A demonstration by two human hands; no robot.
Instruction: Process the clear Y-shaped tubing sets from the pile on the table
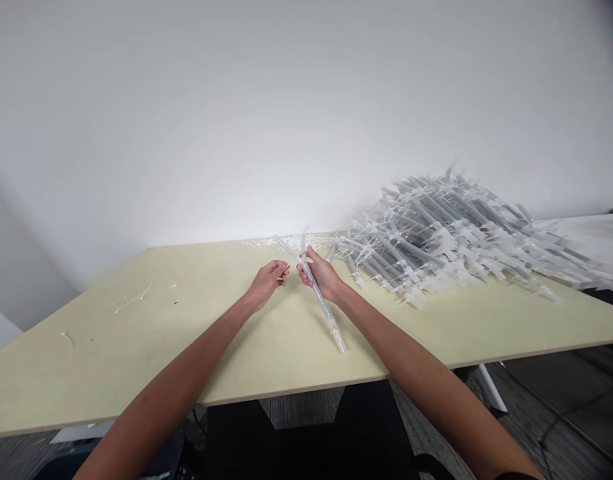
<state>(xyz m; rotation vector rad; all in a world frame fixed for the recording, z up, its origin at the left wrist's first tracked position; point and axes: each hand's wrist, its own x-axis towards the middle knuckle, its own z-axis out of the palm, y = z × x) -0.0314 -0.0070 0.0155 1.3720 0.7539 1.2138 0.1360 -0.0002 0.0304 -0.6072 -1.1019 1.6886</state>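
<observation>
My right hand (324, 275) is wrapped round a long, translucent plastic tube (323, 307). The tube slants from upper left down towards the table's front, and its lower end (341, 343) has clear wrapping or a sleeve about it. A pale curved strip (304, 240) sticks up by the right thumb. Just left of the tube, my left hand (269, 281) is closed in a pinch, apart from the right hand. Whatever its fingertips hold, if anything, is too small to make out.
A large heap of similar tubes (436, 227) with clear wrapping covers the table's right rear. Small white bits (266, 244) lie along the back edge by the wall. Cut-off strips (135, 299) lie on the pale yellow table (186, 353) at left.
</observation>
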